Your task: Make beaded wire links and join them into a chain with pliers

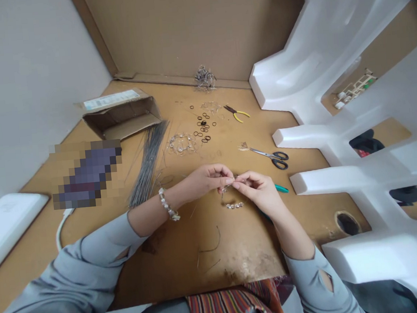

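Observation:
In the middle of the table, my left hand (212, 179) and my right hand (258, 188) meet fingertip to fingertip. Both pinch a thin wire piece with small clear beads (225, 189), mostly covered by the fingers. Just below them is a short row of clear beads (234, 206); whether it joins the held piece I cannot tell. A green-handled tool (281, 188) pokes out from behind my right hand, its other end hidden. Beyond my left hand lie clear beaded wire loops (181, 143). A beaded bracelet (168, 206) circles my left wrist.
A bundle of straight wires (149, 164) lies left, by an open cardboard box (121, 118). Further back are dark rings (202, 124), yellow-handled pliers (237, 114) and a wire heap (204, 78). Black-handled scissors (272, 156) lie right, near white moulded foam (316, 181). Loose wire (212, 248) lies in front.

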Demonstrator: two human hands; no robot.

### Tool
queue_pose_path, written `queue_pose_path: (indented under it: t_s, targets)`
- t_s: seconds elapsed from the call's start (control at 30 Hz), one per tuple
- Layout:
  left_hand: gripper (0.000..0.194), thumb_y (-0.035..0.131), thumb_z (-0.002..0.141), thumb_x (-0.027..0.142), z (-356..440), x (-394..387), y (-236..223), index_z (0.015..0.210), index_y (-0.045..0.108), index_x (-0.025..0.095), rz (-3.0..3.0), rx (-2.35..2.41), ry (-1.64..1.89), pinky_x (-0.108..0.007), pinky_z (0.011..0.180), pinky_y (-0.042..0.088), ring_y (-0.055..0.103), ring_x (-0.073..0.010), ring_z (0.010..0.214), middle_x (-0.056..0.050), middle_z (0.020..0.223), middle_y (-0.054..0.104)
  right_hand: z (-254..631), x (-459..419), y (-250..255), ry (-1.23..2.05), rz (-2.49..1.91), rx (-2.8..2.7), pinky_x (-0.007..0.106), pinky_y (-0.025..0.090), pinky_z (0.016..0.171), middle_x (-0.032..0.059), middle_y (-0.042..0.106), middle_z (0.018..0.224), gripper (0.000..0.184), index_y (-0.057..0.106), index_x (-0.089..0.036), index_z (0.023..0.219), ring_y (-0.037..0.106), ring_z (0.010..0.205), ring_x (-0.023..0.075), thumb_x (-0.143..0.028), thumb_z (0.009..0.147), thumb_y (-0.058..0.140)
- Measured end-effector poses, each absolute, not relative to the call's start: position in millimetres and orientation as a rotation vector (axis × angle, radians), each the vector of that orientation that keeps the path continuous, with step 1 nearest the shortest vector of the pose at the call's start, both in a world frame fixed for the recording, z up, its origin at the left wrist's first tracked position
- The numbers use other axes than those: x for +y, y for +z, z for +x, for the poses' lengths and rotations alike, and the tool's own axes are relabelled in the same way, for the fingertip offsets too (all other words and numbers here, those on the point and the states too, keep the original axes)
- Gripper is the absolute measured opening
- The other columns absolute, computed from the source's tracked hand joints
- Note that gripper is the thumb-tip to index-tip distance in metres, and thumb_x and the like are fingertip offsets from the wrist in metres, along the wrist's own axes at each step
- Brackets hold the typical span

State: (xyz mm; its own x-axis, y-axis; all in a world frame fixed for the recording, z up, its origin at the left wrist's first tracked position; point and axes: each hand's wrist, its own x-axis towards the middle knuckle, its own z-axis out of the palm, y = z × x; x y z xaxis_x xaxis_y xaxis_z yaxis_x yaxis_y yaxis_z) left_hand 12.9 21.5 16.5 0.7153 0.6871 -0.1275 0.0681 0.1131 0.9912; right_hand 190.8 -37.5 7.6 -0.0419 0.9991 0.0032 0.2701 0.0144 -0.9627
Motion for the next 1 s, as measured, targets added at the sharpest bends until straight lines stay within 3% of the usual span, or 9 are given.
queue_pose_path:
  t_s: [0.27,0.5,0.83,0.93,1.0]
  targets:
    - [0.019,0.054,0.080,0.034,11,22,19,0.080,0.052,0.014,1.483,0.621,0.466,-0.024,0.065,0.037,0.047,-0.0085,0.061,0.003,0.065,0.050,191,-38,9,1.105,-1.360,-1.567,0.023,0.041,0.055,-0.0001,0.063,0.063,0.019,0.059,-0.018,0.076,0.052,0.055,0.0104,-0.036,0.078,0.060]
    - [0.017,0.048,0.084,0.032,10,23,24,0.081,0.050,0.015,1.700,0.640,0.441,-0.022,0.059,0.034,0.041,-0.0083,0.060,0.003,0.067,0.046,193,-39,7,1.036,-1.435,-1.641,0.022,0.038,0.052,-0.0021,0.058,0.058,0.018,0.057,-0.018,0.077,0.048,0.051,0.0098,-0.035,0.080,0.057]
    - [0.012,0.041,0.087,0.023,17,12,8,0.084,0.050,0.016,2.062,0.753,0.755,-0.026,0.067,0.039,0.048,-0.0118,0.071,-0.002,0.079,0.055,187,-42,2,0.801,-1.507,-1.658,0.021,0.036,0.049,-0.0033,0.055,0.059,0.017,0.055,-0.019,0.074,0.044,0.049,0.0090,-0.036,0.080,0.054]
    - [0.012,0.042,0.087,0.023,15,12,10,0.084,0.051,0.016,2.077,0.694,0.765,-0.026,0.068,0.039,0.048,-0.0115,0.072,-0.002,0.081,0.055,194,-49,13,0.824,-1.501,-1.665,0.023,0.041,0.054,-0.0010,0.059,0.064,0.020,0.057,-0.019,0.079,0.052,0.056,0.0115,-0.038,0.082,0.053]
    - [0.012,0.042,0.087,0.025,12,13,12,0.085,0.050,0.016,2.048,0.683,0.763,-0.025,0.066,0.039,0.046,-0.0109,0.070,-0.001,0.078,0.053,207,-55,18,0.790,-1.516,-1.692,0.027,0.046,0.066,0.0028,0.065,0.076,0.023,0.060,-0.019,0.088,0.059,0.070,0.0153,-0.039,0.084,0.049]
